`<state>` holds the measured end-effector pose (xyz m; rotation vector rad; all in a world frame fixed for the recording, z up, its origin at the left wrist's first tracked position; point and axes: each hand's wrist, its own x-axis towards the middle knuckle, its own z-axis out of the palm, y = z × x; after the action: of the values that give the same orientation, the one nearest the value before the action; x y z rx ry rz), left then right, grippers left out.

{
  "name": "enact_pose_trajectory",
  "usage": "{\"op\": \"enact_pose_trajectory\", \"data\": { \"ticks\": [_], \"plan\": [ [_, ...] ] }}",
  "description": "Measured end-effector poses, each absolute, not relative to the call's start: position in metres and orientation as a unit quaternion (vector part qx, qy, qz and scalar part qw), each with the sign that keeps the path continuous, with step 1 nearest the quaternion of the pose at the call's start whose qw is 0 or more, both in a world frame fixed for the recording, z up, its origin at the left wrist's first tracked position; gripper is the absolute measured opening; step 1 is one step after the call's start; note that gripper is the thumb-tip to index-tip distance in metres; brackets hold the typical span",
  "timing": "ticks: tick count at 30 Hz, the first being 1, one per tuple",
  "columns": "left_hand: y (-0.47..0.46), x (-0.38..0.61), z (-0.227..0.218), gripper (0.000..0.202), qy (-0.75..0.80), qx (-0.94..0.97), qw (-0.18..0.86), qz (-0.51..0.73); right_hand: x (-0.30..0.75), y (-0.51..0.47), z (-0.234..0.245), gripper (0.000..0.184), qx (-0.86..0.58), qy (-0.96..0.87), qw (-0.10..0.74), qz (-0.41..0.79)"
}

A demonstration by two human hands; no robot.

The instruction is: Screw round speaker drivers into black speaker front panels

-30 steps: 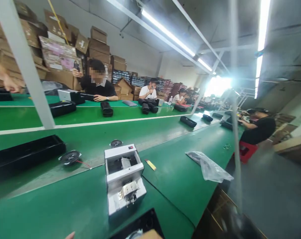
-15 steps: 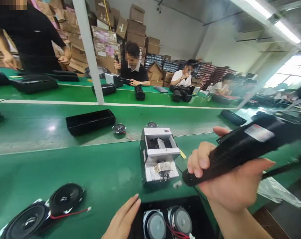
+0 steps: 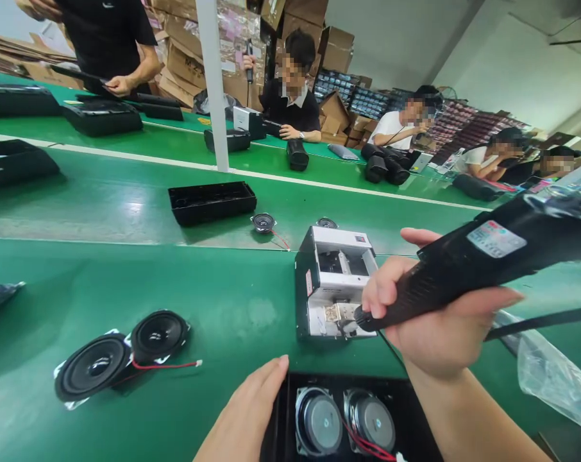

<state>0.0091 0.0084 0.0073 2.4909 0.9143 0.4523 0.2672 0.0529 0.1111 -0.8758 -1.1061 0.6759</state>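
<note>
My right hand (image 3: 439,321) is wrapped around a black electric screwdriver (image 3: 444,282). The screwdriver's tip reaches the front tray of a white and black screw feeder (image 3: 306,301); whether a screw is on it I cannot make out. Just below lies a black speaker box (image 3: 410,414) holding two round speakers, a left one (image 3: 322,423) and a right one (image 3: 374,427), magnets up, with red wires. Along the box's left wall rests my left hand (image 3: 252,407), fingers stretched out and holding nothing visible; its thumb is hidden.
Two loose speakers (image 3: 98,366) with a red wire lie on the green bench at left. Behind the feeder are a black empty housing (image 3: 213,205) and small speakers (image 3: 263,222). A clear plastic bag (image 3: 555,372) lies at right. Co-workers sit and stand across the bench.
My right hand has brought the screwdriver's tip from in front of the screw feeder up to its tray. My left hand stays by the box. The view has turned and shifted.
</note>
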Motion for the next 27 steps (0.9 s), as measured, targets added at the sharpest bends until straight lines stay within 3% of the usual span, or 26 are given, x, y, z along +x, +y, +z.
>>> {"op": "enact_pose_trajectory", "data": {
  "ticks": [6,14,16,19,20,23,27],
  "plan": [
    [0.011,0.008,0.006,0.039,0.337,0.890,0.230,0.202,0.270,0.041,0.117,0.074,-0.402,-0.475,0.716,0.316],
    [0.007,0.031,0.017,0.084,0.314,0.858,0.232,0.334,0.270,-0.003,0.136,0.074,-0.382,-0.452,0.722,0.360],
    [0.009,0.050,0.027,0.074,0.281,0.855,0.219,0.378,0.266,-0.012,0.138,0.074,-0.367,-0.421,0.732,0.390],
    [0.013,0.070,0.047,0.023,0.236,0.848,0.297,0.370,0.261,-0.020,0.141,0.070,-0.327,-0.388,0.754,0.416],
    [0.013,0.073,0.053,0.014,0.226,0.837,0.349,0.355,0.261,-0.022,0.142,0.068,-0.318,-0.385,0.760,0.416],
    [0.015,0.075,0.067,0.023,0.226,0.802,0.463,0.301,0.265,-0.026,0.145,0.064,-0.317,-0.380,0.776,0.390],
    [0.028,0.073,0.079,0.024,0.258,0.809,0.453,0.272,0.280,-0.026,0.155,0.066,-0.336,-0.359,0.806,0.330]
  ]
}}
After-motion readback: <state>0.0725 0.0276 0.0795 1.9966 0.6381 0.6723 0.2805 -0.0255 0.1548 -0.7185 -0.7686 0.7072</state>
